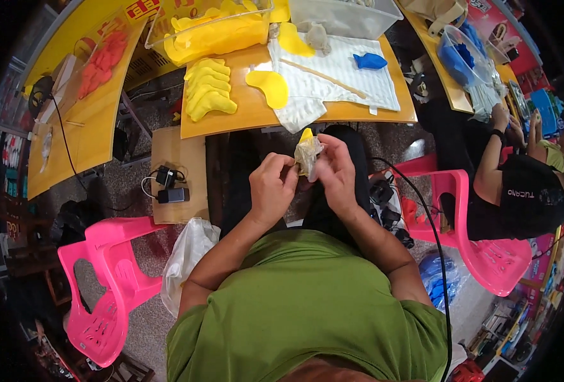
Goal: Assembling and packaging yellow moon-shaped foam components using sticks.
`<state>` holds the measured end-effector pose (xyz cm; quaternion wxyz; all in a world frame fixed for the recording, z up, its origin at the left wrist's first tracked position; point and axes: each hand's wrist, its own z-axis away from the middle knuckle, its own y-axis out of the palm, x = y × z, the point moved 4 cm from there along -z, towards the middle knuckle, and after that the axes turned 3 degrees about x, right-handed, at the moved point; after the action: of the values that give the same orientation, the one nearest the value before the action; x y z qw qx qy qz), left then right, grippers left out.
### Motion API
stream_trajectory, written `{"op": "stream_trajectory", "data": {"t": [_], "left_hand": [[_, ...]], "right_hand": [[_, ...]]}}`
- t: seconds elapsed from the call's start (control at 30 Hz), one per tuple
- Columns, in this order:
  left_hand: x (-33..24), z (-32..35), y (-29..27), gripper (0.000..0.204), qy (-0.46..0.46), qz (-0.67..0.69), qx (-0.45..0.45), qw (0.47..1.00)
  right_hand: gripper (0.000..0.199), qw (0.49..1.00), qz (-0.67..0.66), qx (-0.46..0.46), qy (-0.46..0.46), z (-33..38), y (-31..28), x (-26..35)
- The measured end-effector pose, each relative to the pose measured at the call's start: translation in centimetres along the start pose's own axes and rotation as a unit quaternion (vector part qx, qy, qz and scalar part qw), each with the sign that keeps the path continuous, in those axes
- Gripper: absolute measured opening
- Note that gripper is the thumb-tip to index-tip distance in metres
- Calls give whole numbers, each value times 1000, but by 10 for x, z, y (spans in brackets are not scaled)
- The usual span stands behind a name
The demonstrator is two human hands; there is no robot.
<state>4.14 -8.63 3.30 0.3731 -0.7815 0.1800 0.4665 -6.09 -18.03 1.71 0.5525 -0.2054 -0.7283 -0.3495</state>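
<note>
Above my lap, in front of the table's near edge, I hold a small yellow fabric piece [306, 135] with whitish, fluffy-looking material bunched around it. My left hand [273, 183] pinches its left side between thumb and fingertips. My right hand [336, 170] grips the other side, fingers curled over it. Just beyond lies a white striped cloth [377, 83], with a thin wooden stick [323, 77] slanting across it. A flat curved yellow piece [269, 88] rests partly on the cloth. Farther right on it sits a blue fish-shaped piece [370, 61].
Plump yellow curved pieces [209, 89] are lined up at the table's left. Behind stand a clear bin of yellow pieces [212, 35] and another clear bin [342, 19]. Pink chairs [113, 274] flank me. A black cable [431, 223] passes my right arm. Another person [517, 184] works at right.
</note>
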Motion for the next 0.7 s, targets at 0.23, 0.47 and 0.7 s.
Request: {"op": "stream_trajectory", "data": {"t": [0.23, 0.47, 0.7], "left_hand": [[23, -1, 14, 3, -196, 215, 62, 955], [27, -9, 32, 4, -315, 518, 109, 788], [30, -6, 39, 6, -312, 488, 167, 798]], "right_hand": [[17, 995, 18, 67, 65, -4, -10, -3], [22, 977, 159, 139, -38, -3, -23, 12], [20, 988, 143, 53, -39, -4, -31, 11]]}}
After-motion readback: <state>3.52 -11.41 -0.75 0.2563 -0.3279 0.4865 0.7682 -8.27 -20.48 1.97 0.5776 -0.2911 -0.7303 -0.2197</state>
